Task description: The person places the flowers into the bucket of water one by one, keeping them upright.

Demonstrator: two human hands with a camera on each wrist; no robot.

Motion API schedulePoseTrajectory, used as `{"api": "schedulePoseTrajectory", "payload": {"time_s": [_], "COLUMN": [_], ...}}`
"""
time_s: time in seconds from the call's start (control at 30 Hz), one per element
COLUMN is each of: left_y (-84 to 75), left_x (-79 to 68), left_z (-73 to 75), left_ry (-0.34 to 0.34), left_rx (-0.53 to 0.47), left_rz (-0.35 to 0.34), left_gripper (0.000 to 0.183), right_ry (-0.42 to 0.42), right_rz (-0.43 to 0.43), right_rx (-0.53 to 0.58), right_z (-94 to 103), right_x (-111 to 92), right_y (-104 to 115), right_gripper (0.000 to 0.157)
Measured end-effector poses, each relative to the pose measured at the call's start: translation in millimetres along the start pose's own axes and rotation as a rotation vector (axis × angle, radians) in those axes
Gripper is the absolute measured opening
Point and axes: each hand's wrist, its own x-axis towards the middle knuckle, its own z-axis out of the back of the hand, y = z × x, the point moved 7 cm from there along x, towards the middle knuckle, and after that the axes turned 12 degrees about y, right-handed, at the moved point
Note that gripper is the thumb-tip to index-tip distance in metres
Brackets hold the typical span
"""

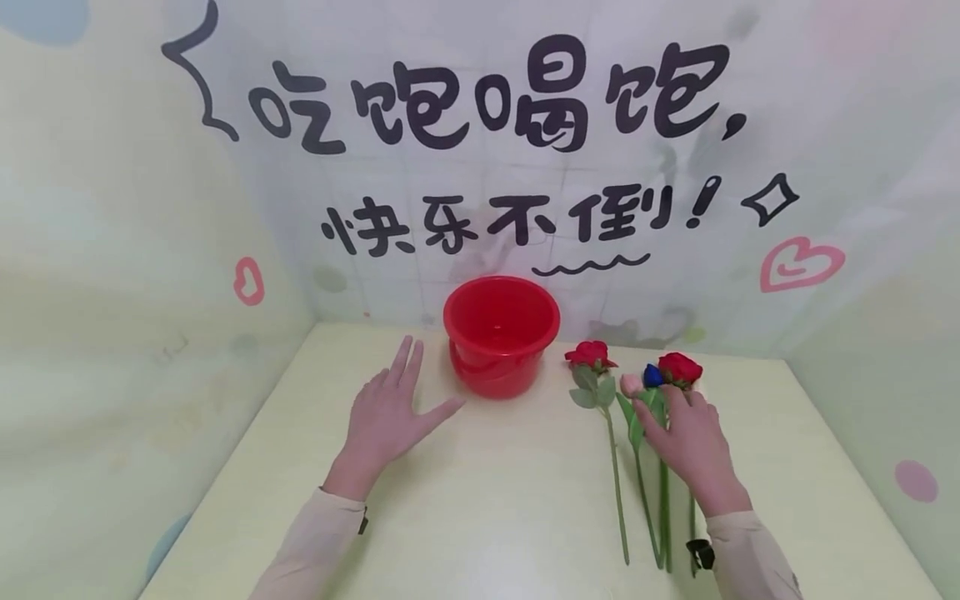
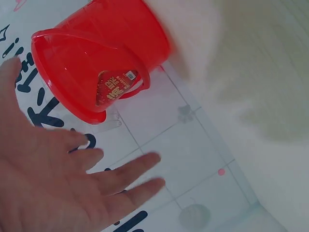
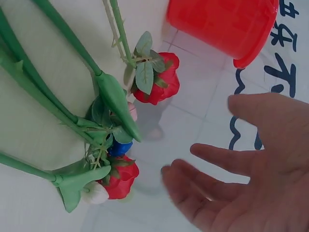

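A red plastic bucket [image 1: 498, 375] stands upright at the back of the table, its handle hanging down the side. To its left my left hand [image 1: 386, 417] is spread, fingers straight, thumb pointing at the bucket and holding nothing. Right of the bucket lie artificial flowers on long green stems: a red rose [image 1: 591, 354], a pink tulip bud [image 1: 631, 384], a blue bud [image 1: 653, 376] and another red rose [image 1: 680, 368]. The right wrist view adds a white bud [image 3: 95, 193]. My right hand [image 1: 693, 446] is over the right-hand flowers, fingers loosely bent, palm holding nothing.
A pale table [image 1: 480, 517] carries everything. Behind it rises a white wall covering [image 1: 420, 292] with black lettering and pink hearts, and similar coverings close in both sides.
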Motion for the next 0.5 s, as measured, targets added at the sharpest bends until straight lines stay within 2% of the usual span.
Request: {"api": "schedulePoseTrajectory", "payload": {"time_s": [0.13, 0.27, 0.37, 0.5], "left_y": [-10.7, -28.1, -37.7, -40.9], "left_x": [17.3, 38.6, 52.0, 63.9], "left_z": [12.0, 18.9, 17.2, 9.5], "left_ry": [-0.064, -0.070, -0.068, -0.066], "left_rx": [-0.067, -0.120, -0.149, -0.171], "left_rz": [0.002, -0.035, -0.065, -0.061], "left_gripper": [0.112, 0.115, 0.118, 0.118], "right_ry": [-0.064, -0.038, 0.000, 0.041], "right_rz": [0.045, 0.037, 0.009, -0.024], "right_rx": [0.073, 0.161, 0.200, 0.227], "right_z": [10.3, 8.2, -0.7, -15.2], "right_x": [7.4, 18.2, 24.3, 28.5], "right_y": [-0.2, -1.0, -3.0, -6.6], "right_gripper": [0.057, 0.052, 0.045, 0.033]}}
